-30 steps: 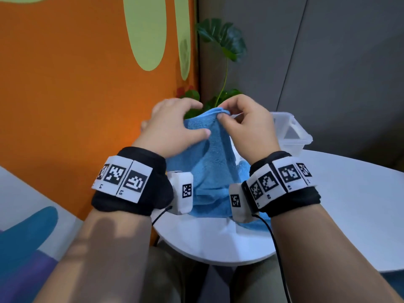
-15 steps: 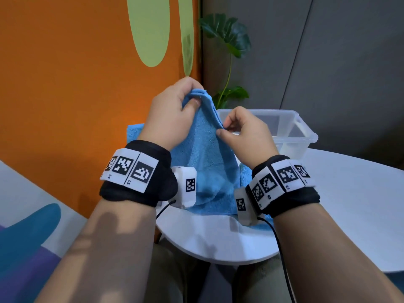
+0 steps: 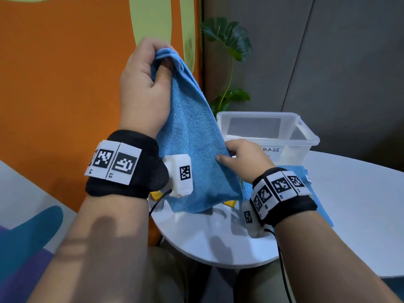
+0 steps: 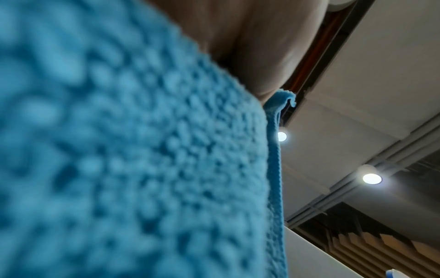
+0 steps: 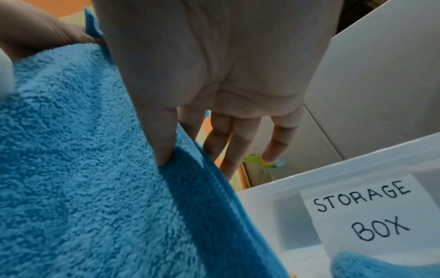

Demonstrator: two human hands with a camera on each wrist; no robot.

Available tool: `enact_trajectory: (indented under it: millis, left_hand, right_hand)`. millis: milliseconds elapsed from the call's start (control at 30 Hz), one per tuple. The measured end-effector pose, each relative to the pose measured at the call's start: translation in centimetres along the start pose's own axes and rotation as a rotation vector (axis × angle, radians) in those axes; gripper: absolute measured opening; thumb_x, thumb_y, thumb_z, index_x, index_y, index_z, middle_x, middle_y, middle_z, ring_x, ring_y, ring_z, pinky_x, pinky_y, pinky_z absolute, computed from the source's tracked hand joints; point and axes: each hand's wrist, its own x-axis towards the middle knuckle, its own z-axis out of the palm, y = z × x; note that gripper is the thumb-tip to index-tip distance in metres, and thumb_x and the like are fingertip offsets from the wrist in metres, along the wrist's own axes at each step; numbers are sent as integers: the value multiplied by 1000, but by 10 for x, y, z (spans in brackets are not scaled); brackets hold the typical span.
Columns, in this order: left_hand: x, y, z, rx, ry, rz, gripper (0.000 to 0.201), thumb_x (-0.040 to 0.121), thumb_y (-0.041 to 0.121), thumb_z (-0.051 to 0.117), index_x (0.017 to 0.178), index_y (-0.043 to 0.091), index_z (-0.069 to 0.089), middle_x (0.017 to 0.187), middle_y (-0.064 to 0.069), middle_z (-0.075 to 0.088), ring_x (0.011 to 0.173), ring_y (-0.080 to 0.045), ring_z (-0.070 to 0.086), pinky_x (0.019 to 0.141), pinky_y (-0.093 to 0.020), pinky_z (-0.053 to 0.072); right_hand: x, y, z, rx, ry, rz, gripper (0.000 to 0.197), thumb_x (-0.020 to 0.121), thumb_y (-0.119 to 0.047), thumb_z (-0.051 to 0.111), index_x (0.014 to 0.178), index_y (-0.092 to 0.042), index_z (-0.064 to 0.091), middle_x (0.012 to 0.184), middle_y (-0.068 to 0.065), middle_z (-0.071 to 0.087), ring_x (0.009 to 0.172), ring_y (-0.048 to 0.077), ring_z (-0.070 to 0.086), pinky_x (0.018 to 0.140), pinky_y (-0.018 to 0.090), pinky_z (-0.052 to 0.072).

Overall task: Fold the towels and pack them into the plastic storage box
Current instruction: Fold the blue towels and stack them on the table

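A blue towel (image 3: pixel 192 138) hangs in the air over the white table's near edge. My left hand (image 3: pixel 161 62) grips its top corner high up, fingers curled round the bunched cloth. Lower down, my right hand (image 3: pixel 223 155) pinches the towel's right edge. In the right wrist view the thumb (image 5: pixel 164 146) presses the front of the blue towel (image 5: pixel 83 169) and the fingers reach behind its edge. The left wrist view is filled by the blue towel (image 4: pixel 119 150) with my palm above. The clear plastic storage box (image 3: pixel 303 136) stands behind, and its label (image 5: pixel 366 212) reads STORAGE BOX.
A second blue towel (image 3: pixel 306 173) lies flat on the round white table (image 3: pixel 218 241) under my right wrist, in front of the box. Yellow cloth corners (image 3: pixel 229 203) peek out below the hanging towel. An orange wall stands close on the left. A potted plant (image 3: pixel 229 40) stands behind the box.
My left hand has lifted the towel's corner well up. My right hand has slid down along the towel's right edge, and the towel now hangs stretched between them.
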Motion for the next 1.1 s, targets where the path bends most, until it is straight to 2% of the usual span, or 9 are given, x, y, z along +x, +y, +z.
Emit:
enact_trajectory:
  millis: [100,200,267,467,567,633,800,933,1100]
  left_hand:
    - [2,-13,-8,66,75,-44,27,91,14,48,87,40,49,90,15,57,93,-16,56,86,-34,45]
    - [2,-24,-19,75,142,-98,26,92,17,47,82,41,48,82,19,53,85,-7,51,81,-27,44]
    - [4,-29,-24,73,195,-120,25,93,18,47,81,40,47,80,20,52,80,-3,49,78,-20,41]
    - [1,-49,-31,137,229,-254,19,94,26,46,79,39,47,77,20,48,74,-2,44,73,-22,39]
    - [-7,-59,-30,170,231,-319,23,96,26,46,77,40,45,74,20,46,69,3,42,71,-21,36]
    - [-11,-65,-30,184,242,-358,24,97,25,46,77,38,44,74,19,47,71,-4,44,70,-21,36]
    - [-18,-80,-26,185,239,-467,20,97,21,47,80,32,47,75,17,47,80,-11,46,71,-23,37]
    - [-20,-86,-24,193,242,-536,24,96,20,45,75,31,43,73,15,44,75,-11,44,71,-25,36]
    - [-22,-93,-26,182,258,-599,25,96,22,44,73,33,41,73,14,45,80,-15,45,74,-29,39]
  right_hand:
    - [-1,3,-6,-43,118,47,24,90,-37,55,71,-26,44,82,2,50,81,24,49,70,34,42]
    - [-2,4,-18,-114,201,102,10,92,-39,49,92,-30,51,90,-1,48,85,22,48,84,42,43]
    - [-4,6,-23,-204,202,154,9,93,-40,46,91,-32,49,90,-3,47,84,20,45,88,43,38]
    - [-6,13,-25,-206,283,319,18,96,-34,45,105,-30,59,96,-2,49,82,20,41,90,43,33]
    - [-6,18,-30,-195,357,387,19,93,-40,48,101,-29,61,100,1,59,81,22,43,89,42,33]
    - [-6,21,-32,-190,384,427,21,92,-42,50,102,-29,63,100,3,61,83,25,48,89,42,34]
    - [-2,27,-35,-140,441,420,32,94,-17,41,116,-29,62,109,5,61,96,29,56,91,42,40]
    - [-1,27,-38,-38,520,367,33,90,-10,43,109,-27,65,105,6,63,87,28,59,83,40,49]
    - [-6,28,-46,124,637,351,16,92,-17,55,107,-20,53,90,-3,59,78,16,52,70,27,40]
